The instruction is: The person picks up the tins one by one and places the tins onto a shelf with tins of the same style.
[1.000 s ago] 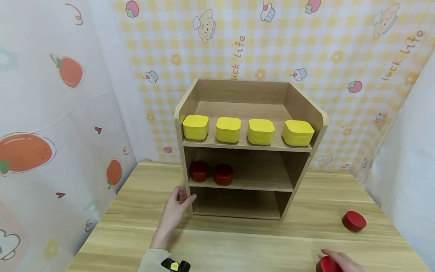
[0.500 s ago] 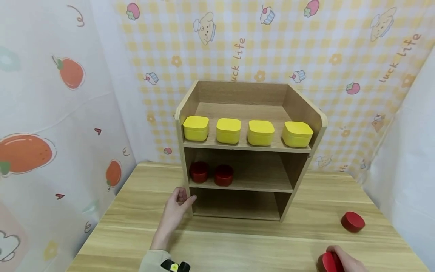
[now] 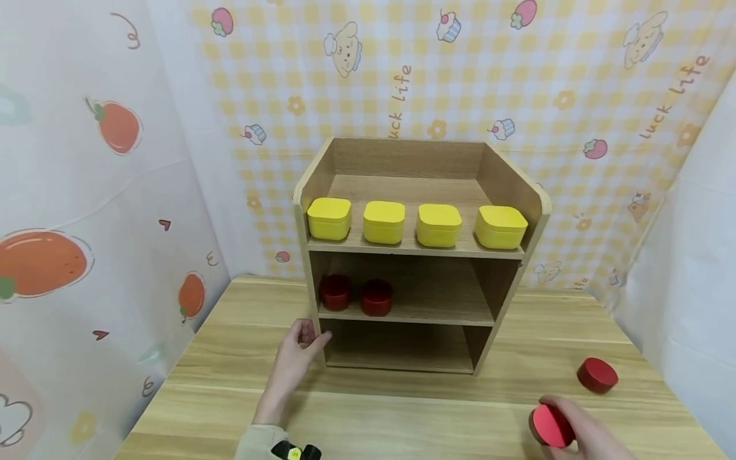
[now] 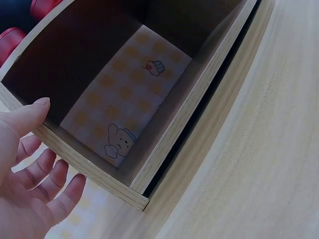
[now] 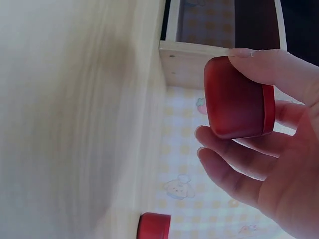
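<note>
checked backdrop [image 3: 368, 96], wooden table [image 3: 414, 415], red container [image 3: 551, 427] held

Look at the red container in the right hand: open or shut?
Shut. The right wrist view shows the lid seated on the red container; from the head view, its top looks covered.

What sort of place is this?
Probably a staged tabletop set: patterned sheeting backs a wood-grain table, where a small shelf unit holds a row of yellow boxes.
</note>
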Tool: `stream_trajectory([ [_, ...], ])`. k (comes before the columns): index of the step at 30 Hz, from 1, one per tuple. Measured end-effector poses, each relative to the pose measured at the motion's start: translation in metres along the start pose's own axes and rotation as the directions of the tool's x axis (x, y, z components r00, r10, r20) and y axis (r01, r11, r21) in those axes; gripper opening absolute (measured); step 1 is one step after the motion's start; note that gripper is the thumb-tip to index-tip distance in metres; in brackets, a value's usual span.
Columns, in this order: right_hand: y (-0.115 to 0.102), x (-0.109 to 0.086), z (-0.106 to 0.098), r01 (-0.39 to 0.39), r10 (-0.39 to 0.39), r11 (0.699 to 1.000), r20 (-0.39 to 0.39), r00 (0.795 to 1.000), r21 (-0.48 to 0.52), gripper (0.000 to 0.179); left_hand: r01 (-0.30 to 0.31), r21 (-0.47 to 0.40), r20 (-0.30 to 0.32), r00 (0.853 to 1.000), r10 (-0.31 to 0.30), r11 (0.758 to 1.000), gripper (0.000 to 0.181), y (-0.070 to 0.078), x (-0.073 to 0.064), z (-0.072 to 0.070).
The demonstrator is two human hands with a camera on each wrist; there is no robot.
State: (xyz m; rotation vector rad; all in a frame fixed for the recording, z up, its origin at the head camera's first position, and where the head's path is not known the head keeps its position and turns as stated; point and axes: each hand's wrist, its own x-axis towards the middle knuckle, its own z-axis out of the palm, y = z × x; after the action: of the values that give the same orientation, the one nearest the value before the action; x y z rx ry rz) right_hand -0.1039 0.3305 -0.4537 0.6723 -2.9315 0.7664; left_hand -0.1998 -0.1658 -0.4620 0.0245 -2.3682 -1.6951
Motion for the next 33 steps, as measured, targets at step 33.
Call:
stream_trajectory([
  [33,-0.100,0.074,-0.028,0.249,-0.286,0.956,-0.312,0.906,-0.154,0.066,0.000,-0.014,0.007,1.000,0.000,1.000,0.030,0.000,0.000,0.000],
])
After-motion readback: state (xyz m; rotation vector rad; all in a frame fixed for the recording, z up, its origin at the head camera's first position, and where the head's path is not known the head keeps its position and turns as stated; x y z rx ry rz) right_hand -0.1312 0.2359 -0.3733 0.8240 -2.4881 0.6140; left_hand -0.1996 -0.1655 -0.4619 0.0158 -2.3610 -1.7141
